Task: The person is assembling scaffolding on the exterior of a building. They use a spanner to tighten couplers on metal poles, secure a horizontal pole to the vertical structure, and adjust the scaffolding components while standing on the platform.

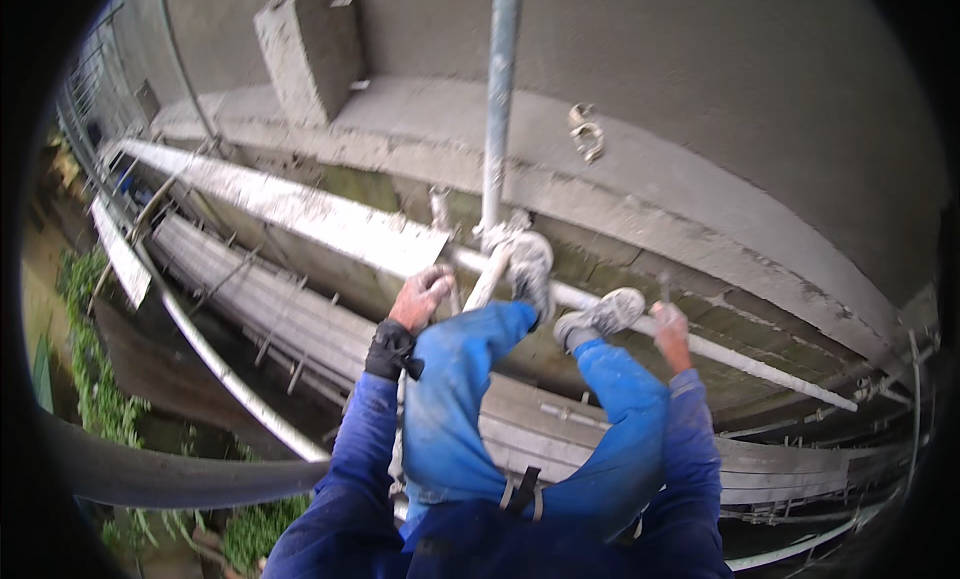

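My left hand, with a dark wrap at the wrist, is closed beside the near end of a long white board. A thin pale rod-like piece shows just past its fingers; whether the hand holds it I cannot tell. On the right, my right hand makes a fist around a thin grey bar-like thing that sticks up from it. My dirty shoes rest at a horizontal white scaffold pole. An upright grey scaffold pole meets it at a joint crusted with mortar.
Two scaffold clamps lie on the concrete ledge along a grey wall. A concrete block stands on that ledge at the left. Below my legs run lower walkway planks. Poles and green plants lie beyond at the left.
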`<state>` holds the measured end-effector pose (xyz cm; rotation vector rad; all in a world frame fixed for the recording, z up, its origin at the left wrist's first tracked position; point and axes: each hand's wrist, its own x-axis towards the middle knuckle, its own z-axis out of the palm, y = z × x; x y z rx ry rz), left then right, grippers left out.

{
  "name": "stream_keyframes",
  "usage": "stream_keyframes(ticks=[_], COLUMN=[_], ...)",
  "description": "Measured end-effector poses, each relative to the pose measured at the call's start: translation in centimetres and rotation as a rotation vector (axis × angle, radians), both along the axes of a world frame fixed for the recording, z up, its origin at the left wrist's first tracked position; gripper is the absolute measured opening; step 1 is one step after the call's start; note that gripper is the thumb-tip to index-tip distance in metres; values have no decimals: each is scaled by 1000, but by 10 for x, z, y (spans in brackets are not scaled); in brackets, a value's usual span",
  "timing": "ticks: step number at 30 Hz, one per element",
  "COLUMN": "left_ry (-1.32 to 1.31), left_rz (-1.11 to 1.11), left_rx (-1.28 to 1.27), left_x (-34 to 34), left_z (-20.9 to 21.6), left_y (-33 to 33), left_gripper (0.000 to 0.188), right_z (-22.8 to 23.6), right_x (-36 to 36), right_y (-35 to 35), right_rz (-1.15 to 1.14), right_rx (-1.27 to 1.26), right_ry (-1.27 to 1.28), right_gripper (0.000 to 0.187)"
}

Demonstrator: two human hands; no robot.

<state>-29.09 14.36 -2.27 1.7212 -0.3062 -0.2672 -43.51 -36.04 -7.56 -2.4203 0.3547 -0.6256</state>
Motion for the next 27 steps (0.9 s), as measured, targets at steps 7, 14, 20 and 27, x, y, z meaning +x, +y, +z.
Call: stream_keyframes(ticks=[7, 14, 20, 27], left_ry=[-132, 271, 208, 198], left_rz=[136, 12, 78, 30], left_rx=[787, 513, 549, 682], left_x=[-50, -63, -64, -58], left_z=[-174, -207, -223, -214], left_y=[38, 8, 33, 18], left_gripper=[57, 54, 57, 66], right_z=[45, 27, 24, 24], right_x=[-10, -30, -3, -6], right_y=[14, 16, 23, 21], right_rz=[-110, -121, -40, -13], right_rx=[486, 517, 470, 395], right_ry=[102, 231, 254, 335], right_gripper=[40, 41, 42, 39])
